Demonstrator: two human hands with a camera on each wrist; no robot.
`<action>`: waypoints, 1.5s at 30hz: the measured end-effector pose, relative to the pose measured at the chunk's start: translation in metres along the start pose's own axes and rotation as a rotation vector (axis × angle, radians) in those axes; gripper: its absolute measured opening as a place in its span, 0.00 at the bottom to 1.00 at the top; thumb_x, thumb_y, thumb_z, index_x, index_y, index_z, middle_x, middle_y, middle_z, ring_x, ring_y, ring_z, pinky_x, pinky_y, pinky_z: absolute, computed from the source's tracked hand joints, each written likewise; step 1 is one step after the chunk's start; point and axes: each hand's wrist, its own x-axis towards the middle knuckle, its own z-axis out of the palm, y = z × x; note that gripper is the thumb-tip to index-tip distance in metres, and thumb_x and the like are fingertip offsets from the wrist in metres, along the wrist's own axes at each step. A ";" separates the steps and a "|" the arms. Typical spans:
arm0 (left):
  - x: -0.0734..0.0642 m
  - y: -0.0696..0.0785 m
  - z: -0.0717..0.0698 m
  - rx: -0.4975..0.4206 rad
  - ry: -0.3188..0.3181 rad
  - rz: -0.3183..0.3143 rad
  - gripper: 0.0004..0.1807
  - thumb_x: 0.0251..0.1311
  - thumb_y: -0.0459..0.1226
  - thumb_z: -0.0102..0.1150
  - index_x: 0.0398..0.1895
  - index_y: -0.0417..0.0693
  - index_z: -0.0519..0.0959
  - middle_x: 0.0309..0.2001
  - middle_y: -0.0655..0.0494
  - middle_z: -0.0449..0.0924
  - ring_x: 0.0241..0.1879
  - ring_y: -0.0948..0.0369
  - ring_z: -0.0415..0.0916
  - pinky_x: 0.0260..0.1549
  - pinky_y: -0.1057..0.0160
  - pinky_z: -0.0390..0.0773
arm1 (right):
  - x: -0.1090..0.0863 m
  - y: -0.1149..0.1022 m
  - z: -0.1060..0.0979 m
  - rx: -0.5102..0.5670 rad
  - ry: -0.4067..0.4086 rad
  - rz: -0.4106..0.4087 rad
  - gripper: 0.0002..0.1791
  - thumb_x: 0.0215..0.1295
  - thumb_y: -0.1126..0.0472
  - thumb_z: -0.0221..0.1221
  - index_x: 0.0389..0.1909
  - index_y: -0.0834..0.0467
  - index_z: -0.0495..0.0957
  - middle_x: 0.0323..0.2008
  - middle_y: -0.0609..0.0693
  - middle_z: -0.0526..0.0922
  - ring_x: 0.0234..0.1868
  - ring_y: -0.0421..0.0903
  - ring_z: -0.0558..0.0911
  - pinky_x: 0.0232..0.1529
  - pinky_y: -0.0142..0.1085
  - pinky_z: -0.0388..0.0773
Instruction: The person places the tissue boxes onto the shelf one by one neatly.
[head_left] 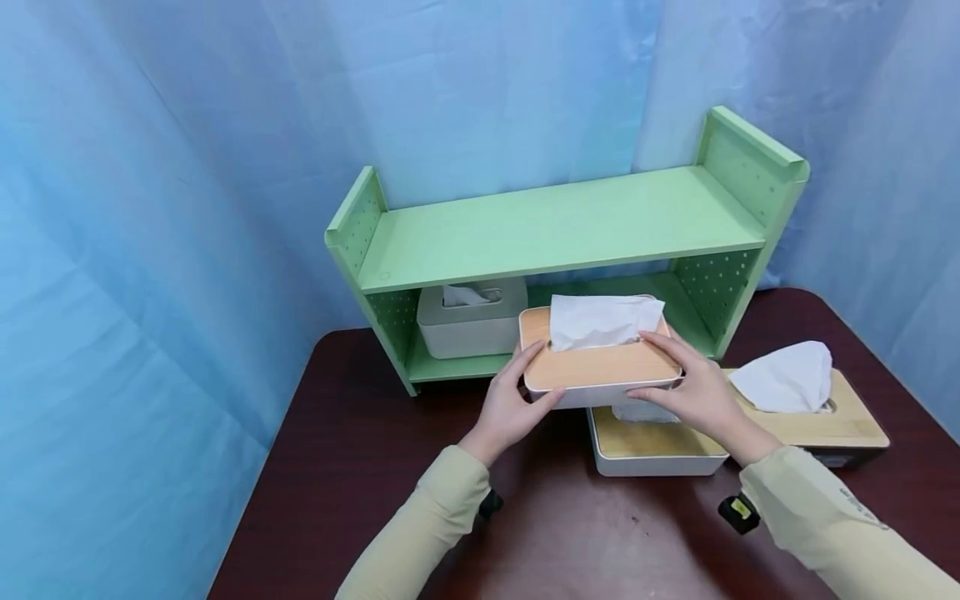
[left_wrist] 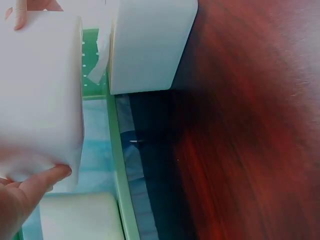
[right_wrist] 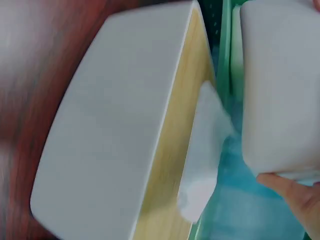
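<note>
"Head view, from the left: what's there?"

"A grey-lidded tissue box (head_left: pixel 472 340) in the lower compartment of the green shelf (head_left: pixel 562 229)."

"Next?"

"The left hand (head_left: pixel 512 407), pinching the left end of a peach-lidded tissue box (head_left: pixel 600 369) held up before the shelf; the right hand (head_left: pixel 696 382) pinches its right end."

"And then?"

"A white tissue box with a tan lid (head_left: pixel 660 463) on the table (head_left: pixel 352 483), then a dark-sided wooden-lidded tissue box (head_left: pixel 851 412), farthest right."
</note>
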 end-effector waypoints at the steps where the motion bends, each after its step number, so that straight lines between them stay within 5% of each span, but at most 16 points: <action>1: 0.004 0.000 0.003 0.004 -0.006 0.000 0.36 0.55 0.41 0.66 0.68 0.52 0.65 0.70 0.43 0.59 0.71 0.46 0.50 0.56 0.55 0.72 | 0.002 0.004 -0.002 0.007 -0.006 0.004 0.44 0.43 0.57 0.75 0.65 0.57 0.68 0.64 0.66 0.66 0.49 0.61 0.79 0.37 0.17 0.66; 7: 0.023 -0.001 0.018 0.036 -0.056 -0.021 0.37 0.56 0.42 0.66 0.69 0.52 0.64 0.71 0.41 0.55 0.72 0.50 0.49 0.61 0.58 0.68 | 0.009 0.027 -0.011 0.005 -0.039 0.040 0.45 0.45 0.56 0.74 0.67 0.57 0.66 0.65 0.67 0.66 0.52 0.65 0.77 0.37 0.15 0.65; 13: 0.029 -0.006 0.030 0.063 -0.090 -0.028 0.36 0.57 0.43 0.65 0.69 0.52 0.63 0.71 0.42 0.56 0.71 0.51 0.52 0.52 0.66 0.75 | 0.010 0.043 -0.014 -0.026 -0.079 0.076 0.45 0.47 0.54 0.73 0.67 0.59 0.64 0.65 0.68 0.64 0.48 0.62 0.80 0.36 0.17 0.66; 19: 0.033 -0.007 0.033 0.132 -0.080 -0.028 0.36 0.57 0.44 0.65 0.69 0.51 0.64 0.69 0.46 0.62 0.71 0.48 0.52 0.63 0.58 0.65 | 0.012 0.047 -0.013 -0.042 -0.106 0.093 0.47 0.48 0.51 0.72 0.68 0.60 0.62 0.65 0.71 0.62 0.50 0.64 0.78 0.43 0.39 0.75; 25: 0.039 -0.006 0.036 0.219 -0.080 -0.045 0.34 0.59 0.47 0.62 0.69 0.53 0.64 0.68 0.50 0.64 0.71 0.49 0.54 0.64 0.55 0.64 | 0.015 0.051 -0.013 -0.043 -0.124 0.098 0.47 0.51 0.50 0.70 0.70 0.61 0.60 0.66 0.70 0.61 0.56 0.68 0.72 0.49 0.57 0.70; 37: 0.053 -0.008 0.032 0.222 -0.084 -0.028 0.33 0.62 0.48 0.59 0.69 0.53 0.63 0.67 0.44 0.64 0.65 0.51 0.65 0.61 0.57 0.68 | 0.036 0.054 -0.015 -0.093 -0.171 0.100 0.48 0.53 0.45 0.67 0.71 0.60 0.57 0.66 0.71 0.60 0.62 0.71 0.65 0.54 0.63 0.64; 45: 0.062 -0.008 0.030 0.283 -0.060 -0.046 0.32 0.62 0.49 0.58 0.69 0.53 0.64 0.63 0.44 0.68 0.59 0.53 0.71 0.58 0.59 0.71 | 0.045 0.053 -0.008 -0.149 -0.115 0.042 0.45 0.54 0.46 0.67 0.68 0.62 0.61 0.63 0.71 0.65 0.62 0.69 0.65 0.56 0.63 0.61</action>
